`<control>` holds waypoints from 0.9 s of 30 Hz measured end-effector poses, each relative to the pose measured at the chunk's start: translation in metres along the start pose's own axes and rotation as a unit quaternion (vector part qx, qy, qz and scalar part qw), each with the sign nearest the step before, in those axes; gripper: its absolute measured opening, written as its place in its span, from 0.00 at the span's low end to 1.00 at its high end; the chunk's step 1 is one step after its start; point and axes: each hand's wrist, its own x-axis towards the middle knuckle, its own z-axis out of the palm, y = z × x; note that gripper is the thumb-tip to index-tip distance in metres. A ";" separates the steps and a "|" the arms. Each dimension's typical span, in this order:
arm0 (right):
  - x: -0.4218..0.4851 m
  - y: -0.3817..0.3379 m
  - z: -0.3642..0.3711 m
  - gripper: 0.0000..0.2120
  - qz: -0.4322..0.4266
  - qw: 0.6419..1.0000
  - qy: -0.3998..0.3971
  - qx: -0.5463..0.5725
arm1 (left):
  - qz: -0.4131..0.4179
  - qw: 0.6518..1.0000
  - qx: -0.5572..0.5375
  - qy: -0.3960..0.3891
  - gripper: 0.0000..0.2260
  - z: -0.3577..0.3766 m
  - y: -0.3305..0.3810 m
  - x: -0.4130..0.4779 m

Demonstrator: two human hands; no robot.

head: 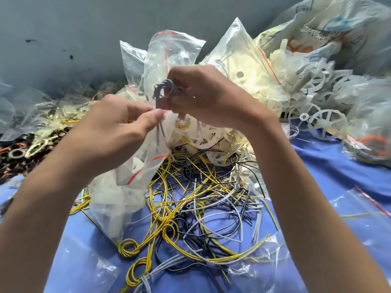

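Coiling looks half done: your right hand [208, 96] grips the looped grey wire [157, 100], your left hand [118, 129] pinches its tail; wind that in next.

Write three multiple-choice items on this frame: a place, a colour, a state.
1. Where do the loose wires lie? A) on the blue cloth B) in a drawer C) on a shelf
2. What colour is the wire bundle held by the left hand and right hand? A) red B) grey C) green
3. What is the left hand doing? A) lying flat B) hanging empty C) pinching the wire bundle
Answers: 1 A, they sprawl across the cloth below the arms; 2 B, its coiled strands are grey; 3 C, thumb and finger close on a strand.
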 end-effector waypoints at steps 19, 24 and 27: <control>-0.010 0.001 -0.020 0.03 0.018 0.951 -0.061 0.303 | -0.069 0.997 -0.038 0.013 0.09 0.000 -0.010 0.005; -0.015 -0.006 -0.020 0.09 0.077 0.957 -0.276 -0.040 | -0.059 0.995 -0.073 0.040 0.15 -0.002 -0.006 0.003; -0.011 -0.009 -0.009 0.11 0.090 0.936 -0.271 -0.206 | -0.040 0.997 -0.070 0.018 0.13 0.000 0.001 -0.001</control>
